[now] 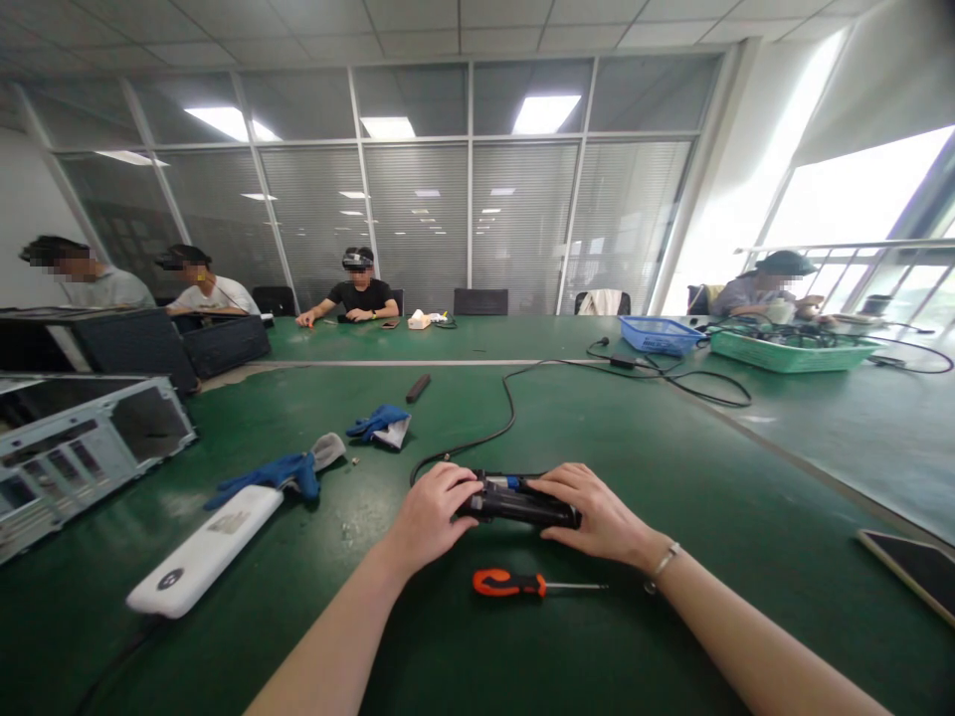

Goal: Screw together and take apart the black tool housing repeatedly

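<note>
A black, long plastic device [522,505] lies across the table in front of me, with a blue part [511,483] showing along its upper side. What kind of device it is I cannot tell. My left hand [433,512] is closed on its left end, thumb on the near side and fingers over the top. Its right end is gripped by my right hand [593,512], which wears a bracelet at the wrist. Just nearer to me lies a screwdriver [507,584] with an orange and black handle, its shaft pointing right. A black cable [477,444] runs behind my left hand.
To the left are a white power bank [209,552], blue-grey gloves [290,472] and a metal computer case [90,452]. A small dark bar [419,388] lies ahead. Blue [661,338] and green [791,353] baskets stand at the far right, a phone [914,567] nearer. Several people sit around.
</note>
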A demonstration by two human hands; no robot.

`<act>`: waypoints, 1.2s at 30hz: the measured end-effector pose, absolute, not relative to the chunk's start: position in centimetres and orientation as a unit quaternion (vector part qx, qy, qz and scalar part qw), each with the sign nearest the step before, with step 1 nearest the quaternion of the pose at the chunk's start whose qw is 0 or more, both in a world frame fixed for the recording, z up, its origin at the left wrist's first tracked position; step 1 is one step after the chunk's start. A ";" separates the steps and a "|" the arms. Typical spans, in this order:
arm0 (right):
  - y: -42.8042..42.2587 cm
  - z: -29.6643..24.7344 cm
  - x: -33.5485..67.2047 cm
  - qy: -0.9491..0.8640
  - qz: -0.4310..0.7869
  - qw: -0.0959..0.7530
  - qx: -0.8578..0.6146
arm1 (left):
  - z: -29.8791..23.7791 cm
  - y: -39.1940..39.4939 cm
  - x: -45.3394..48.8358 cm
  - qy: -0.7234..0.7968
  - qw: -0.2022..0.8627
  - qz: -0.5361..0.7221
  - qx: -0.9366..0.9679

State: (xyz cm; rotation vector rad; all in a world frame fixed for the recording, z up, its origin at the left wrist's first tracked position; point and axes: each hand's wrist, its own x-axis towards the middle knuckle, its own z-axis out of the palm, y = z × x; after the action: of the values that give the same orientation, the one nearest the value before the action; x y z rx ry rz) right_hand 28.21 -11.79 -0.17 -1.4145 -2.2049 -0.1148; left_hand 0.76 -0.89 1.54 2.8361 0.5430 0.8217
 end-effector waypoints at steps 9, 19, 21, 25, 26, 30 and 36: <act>-10.9 -1.0 28.1 -0.788 -0.130 0.292 -0.525 | 0.3 0.2 1.4 0.207 0.068 0.337 0.916; -10.3 -1.5 28.0 -0.789 -0.098 0.267 -0.545 | -0.9 1.1 1.5 0.225 0.097 0.308 0.919; -10.2 -1.6 28.0 -0.787 -0.094 0.265 -0.549 | -0.9 1.3 1.3 0.223 0.107 0.303 0.920; -10.1 -1.8 27.9 -0.784 -0.089 0.273 -0.550 | -0.7 1.8 0.7 0.210 0.135 0.289 0.924; -10.1 -1.9 27.9 -0.785 -0.088 0.276 -0.547 | -0.7 1.9 0.6 0.211 0.141 0.289 0.923; -9.8 -2.0 27.9 -0.788 -0.090 0.283 -0.540 | -0.9 2.2 0.6 0.213 0.149 0.298 0.918; -9.8 -1.8 27.7 -0.785 -0.099 0.295 -0.535 | -1.5 2.6 0.8 0.220 0.162 0.317 0.908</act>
State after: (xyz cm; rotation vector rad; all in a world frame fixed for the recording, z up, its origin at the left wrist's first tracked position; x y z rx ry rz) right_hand 27.68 -9.79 -1.80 -1.4239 -2.0892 -0.2643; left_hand 0.82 2.55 -1.47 2.5928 0.6270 0.9055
